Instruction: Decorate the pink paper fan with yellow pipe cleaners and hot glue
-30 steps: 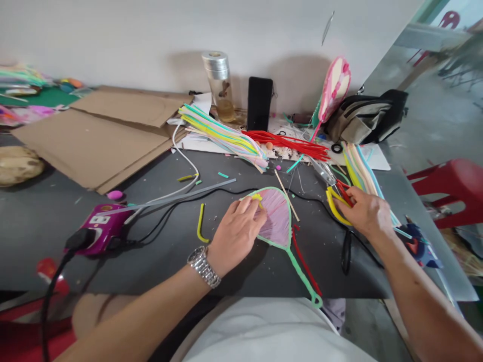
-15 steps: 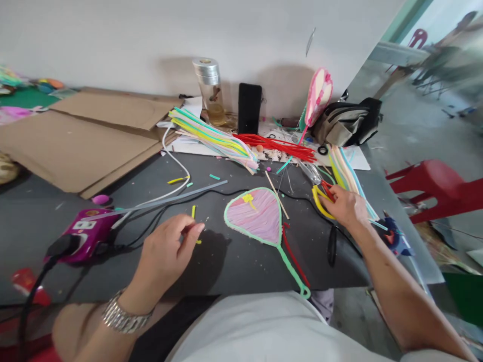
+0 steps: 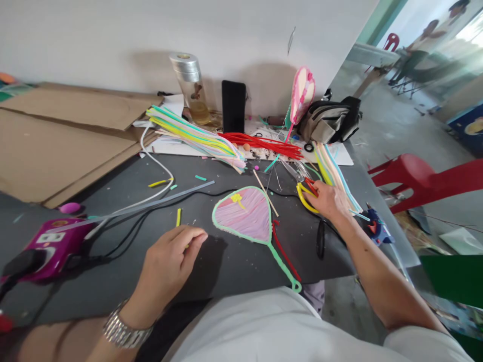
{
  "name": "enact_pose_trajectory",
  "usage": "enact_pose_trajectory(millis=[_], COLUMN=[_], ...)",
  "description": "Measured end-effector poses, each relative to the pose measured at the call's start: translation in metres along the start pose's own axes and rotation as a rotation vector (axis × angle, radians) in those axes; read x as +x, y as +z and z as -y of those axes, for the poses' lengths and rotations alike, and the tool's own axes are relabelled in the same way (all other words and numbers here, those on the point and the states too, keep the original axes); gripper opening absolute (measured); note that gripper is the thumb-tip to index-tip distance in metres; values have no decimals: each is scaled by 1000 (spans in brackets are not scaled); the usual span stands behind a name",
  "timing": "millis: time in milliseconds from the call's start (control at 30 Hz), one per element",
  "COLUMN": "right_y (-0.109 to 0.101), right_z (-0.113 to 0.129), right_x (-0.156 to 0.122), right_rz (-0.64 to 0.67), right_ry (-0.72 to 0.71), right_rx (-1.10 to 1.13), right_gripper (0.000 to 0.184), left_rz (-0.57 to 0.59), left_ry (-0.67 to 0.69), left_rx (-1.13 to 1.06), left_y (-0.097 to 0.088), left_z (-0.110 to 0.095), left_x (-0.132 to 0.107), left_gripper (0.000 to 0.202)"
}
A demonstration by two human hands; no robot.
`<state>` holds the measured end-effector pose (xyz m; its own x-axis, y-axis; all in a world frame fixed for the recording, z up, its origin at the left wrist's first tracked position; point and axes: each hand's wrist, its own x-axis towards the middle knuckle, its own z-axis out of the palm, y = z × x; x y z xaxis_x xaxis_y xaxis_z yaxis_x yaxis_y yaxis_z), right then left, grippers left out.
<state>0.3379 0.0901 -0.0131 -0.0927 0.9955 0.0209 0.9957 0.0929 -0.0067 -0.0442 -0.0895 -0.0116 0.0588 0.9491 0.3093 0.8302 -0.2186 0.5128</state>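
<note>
A yellow pipe-cleaner scrap (image 3: 187, 246) is being pinched by the left grip (image 3: 168, 266), withdrawn from the pink fan (image 3: 241, 216) on the worktop (image 3: 113, 296), while a bent yellow stem (image 3: 302, 198) is being held by the right grip (image 3: 328, 201).

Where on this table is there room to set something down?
The widest bare patch of tabletop lies between the magenta device and the left hand. A narrower one sits between the green handle of the fan-shaped frame and the black tool. It's crowded at the back, around the red pipe cleaners, and by the right hand.
</note>
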Motion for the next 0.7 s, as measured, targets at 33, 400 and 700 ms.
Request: enact_pose_trajectory(millis=[33, 400, 700], right_y=[2, 8, 16], right_z=[1, 37, 32], right_x=[2, 38, 49], right_rz=[-10, -40, -34], right_ry=[-6, -61, -57], right_rx=[9, -11, 10], right_gripper=[41, 41, 40], left_rz=[-2, -48, -179], left_ry=[-4, -60, -118], left_rx=[-5, -5, 113], left_y=[-1, -12, -40], left_z=[-1, -4, 22], left_x=[-1, -11, -14], left_gripper=[24, 17, 15])
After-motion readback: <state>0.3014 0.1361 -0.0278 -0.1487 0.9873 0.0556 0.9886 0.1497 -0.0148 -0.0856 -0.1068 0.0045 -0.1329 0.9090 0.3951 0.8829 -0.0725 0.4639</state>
